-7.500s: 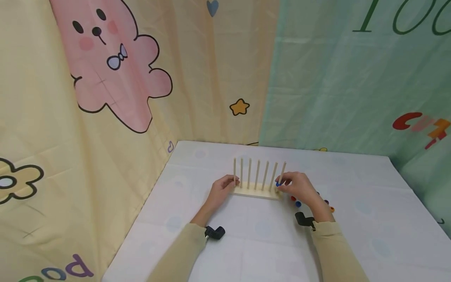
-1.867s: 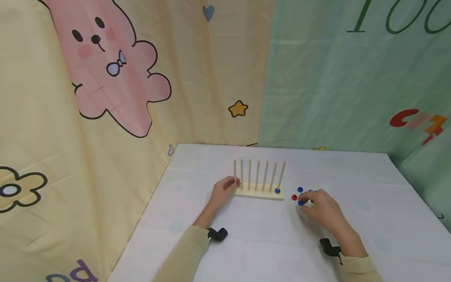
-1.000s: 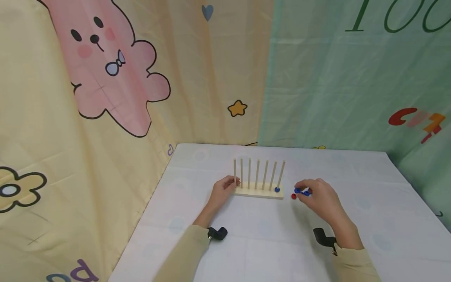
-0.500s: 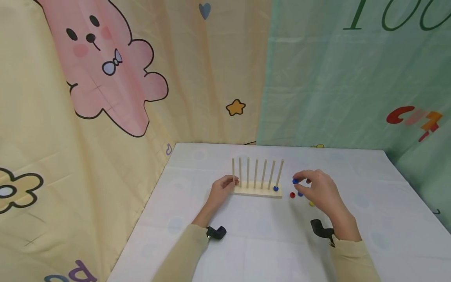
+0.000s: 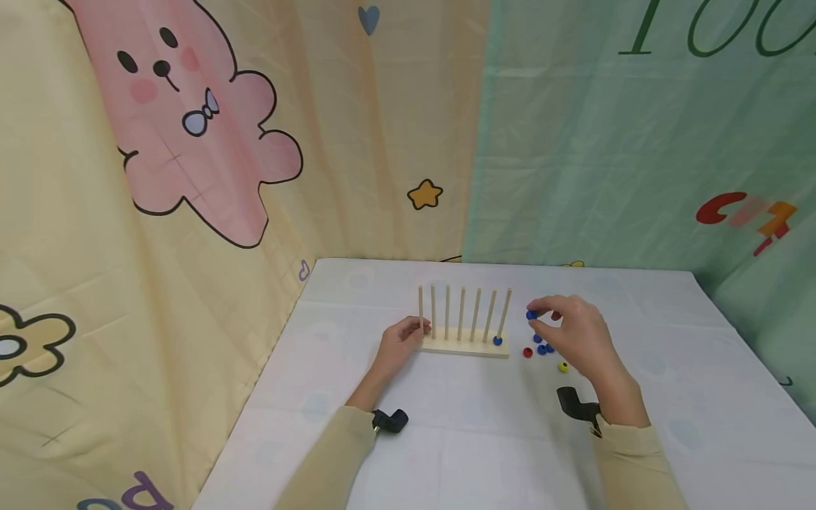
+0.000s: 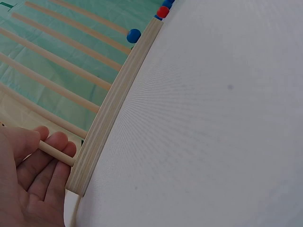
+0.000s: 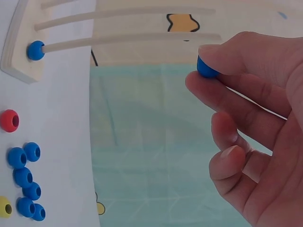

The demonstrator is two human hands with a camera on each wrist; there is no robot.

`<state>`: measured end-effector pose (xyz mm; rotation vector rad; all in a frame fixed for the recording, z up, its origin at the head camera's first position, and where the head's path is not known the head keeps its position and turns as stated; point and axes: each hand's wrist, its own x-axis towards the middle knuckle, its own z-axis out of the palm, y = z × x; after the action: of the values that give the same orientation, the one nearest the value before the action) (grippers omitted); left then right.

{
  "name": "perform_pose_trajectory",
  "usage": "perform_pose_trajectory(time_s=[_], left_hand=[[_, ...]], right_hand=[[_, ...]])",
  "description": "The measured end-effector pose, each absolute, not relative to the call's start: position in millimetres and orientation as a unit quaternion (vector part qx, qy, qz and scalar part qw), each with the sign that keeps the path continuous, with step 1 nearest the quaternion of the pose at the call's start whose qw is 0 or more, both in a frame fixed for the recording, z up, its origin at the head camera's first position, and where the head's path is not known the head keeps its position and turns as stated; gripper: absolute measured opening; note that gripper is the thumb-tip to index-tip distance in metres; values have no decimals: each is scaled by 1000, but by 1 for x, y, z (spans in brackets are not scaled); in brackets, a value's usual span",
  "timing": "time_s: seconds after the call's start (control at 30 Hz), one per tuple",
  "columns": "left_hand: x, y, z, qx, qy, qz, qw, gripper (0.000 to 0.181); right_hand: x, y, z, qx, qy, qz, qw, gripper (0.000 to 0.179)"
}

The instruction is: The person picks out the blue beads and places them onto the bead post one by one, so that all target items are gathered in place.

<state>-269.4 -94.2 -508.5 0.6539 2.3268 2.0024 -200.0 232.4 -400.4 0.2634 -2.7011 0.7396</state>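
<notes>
On the table stands a wooden pegboard (image 5: 462,348), a flat base with a row of several upright pegs. My left hand (image 5: 399,341) pinches the leftmost peg (image 6: 57,153) low down between thumb and fingers, just above the base. A blue bead (image 7: 36,50) sits at the foot of the rightmost peg (image 5: 504,312). Raised above the table to the right of that peg, my right hand (image 5: 576,336) pinches another blue bead (image 7: 207,69) between thumb and index finger, its other fingers loosely bent. In the right wrist view the held bead is level with the peg's top end.
Right of the board lie a red bead (image 5: 528,352), several blue beads (image 7: 22,177) and a yellow bead (image 5: 564,367), partly beneath my right hand. White cloth covers the table (image 5: 446,439). Printed curtains (image 5: 382,127) rise behind it and at the left.
Earlier my right hand set a blue bead on the rightmost peg and released it. Since then it has taken another blue bead from the loose ones and lifted it. My left hand stays put.
</notes>
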Motion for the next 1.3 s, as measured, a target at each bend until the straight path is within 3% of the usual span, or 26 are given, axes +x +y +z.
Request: perform_pose_trajectory(time_s=[0.73, 1.3], left_hand=[[-268, -95, -508, 227, 737, 637, -2, 24], [-270, -95, -510, 222, 739, 636, 0, 23]], right_hand=[[-212, 220, -383, 124, -918, 276, 258, 21], [-227, 208, -390, 121, -906, 298, 276, 23]])
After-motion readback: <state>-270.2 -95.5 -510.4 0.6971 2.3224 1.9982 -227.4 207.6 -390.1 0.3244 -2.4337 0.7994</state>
